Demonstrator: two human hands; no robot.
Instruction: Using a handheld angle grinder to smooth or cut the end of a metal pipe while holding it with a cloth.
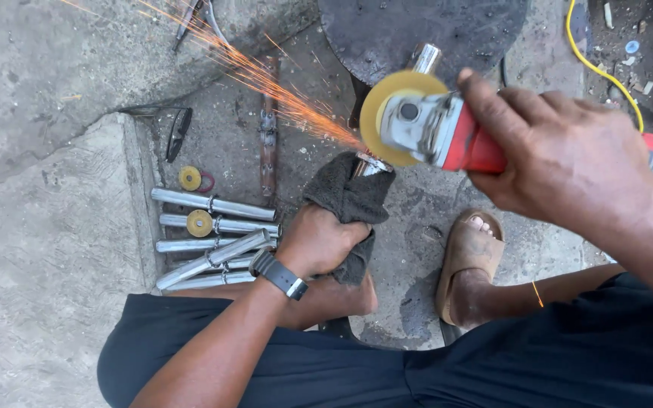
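My right hand (568, 162) grips a red angle grinder (455, 136) with a yellow disc (387, 94). The disc touches the end of a shiny metal pipe (369, 165) and throws orange sparks (266, 79) up to the left. My left hand (319, 242), a dark watch on its wrist, is closed around a dark grey rag (349, 196) wrapped over that pipe, just below the grinding point. A second bit of shiny pipe (426, 57) shows behind the disc.
Several shiny metal pipes (213, 242) lie side by side on the concrete at my left, with two yellow discs (194, 200) among them. A rusty bar (267, 128), dark eyeglasses (177, 132), a yellow cable (598, 68) and a dark round plate (417, 30) lie around. My sandalled foot (470, 257) rests at right.
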